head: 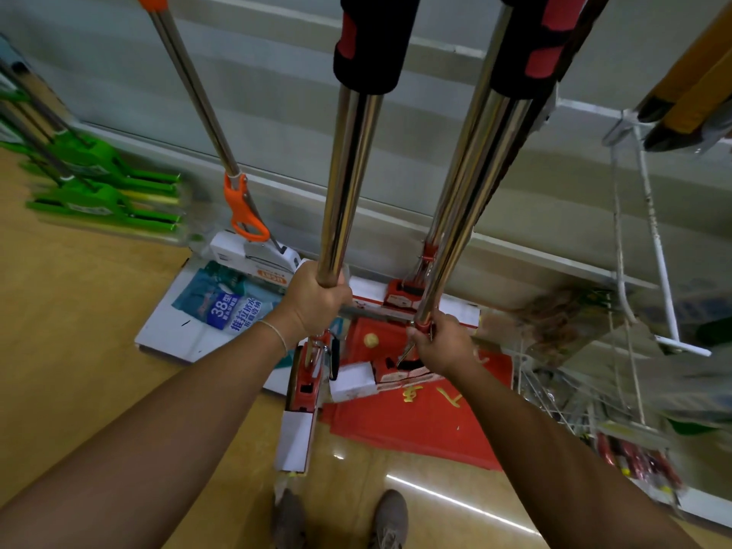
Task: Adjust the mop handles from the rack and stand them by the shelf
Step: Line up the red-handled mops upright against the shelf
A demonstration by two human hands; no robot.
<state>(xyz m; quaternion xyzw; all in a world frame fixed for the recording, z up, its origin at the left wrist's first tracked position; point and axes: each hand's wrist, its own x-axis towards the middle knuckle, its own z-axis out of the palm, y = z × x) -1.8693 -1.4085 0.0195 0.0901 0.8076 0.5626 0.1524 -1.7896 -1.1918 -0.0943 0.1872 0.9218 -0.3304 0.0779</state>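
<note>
Shop floor [79, 311] | left hand [313, 303] grip clenched round mop handle [348, 172] | right hand [439, 342] apparently pinching second handle [471, 184]

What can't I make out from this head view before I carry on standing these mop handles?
- Tops of both handles: cut off by the upper frame edge above the foam grips.
- Pole section inside the left hand: covered by its fingers.
- What the right hand pinches at its pole's lower end: too small, partly covered.
- Wire rack goods, lower right: blurred.

Left hand [313, 299] grips mop handle [348, 172]; right hand [443, 342] grips another [471, 184].
</note>
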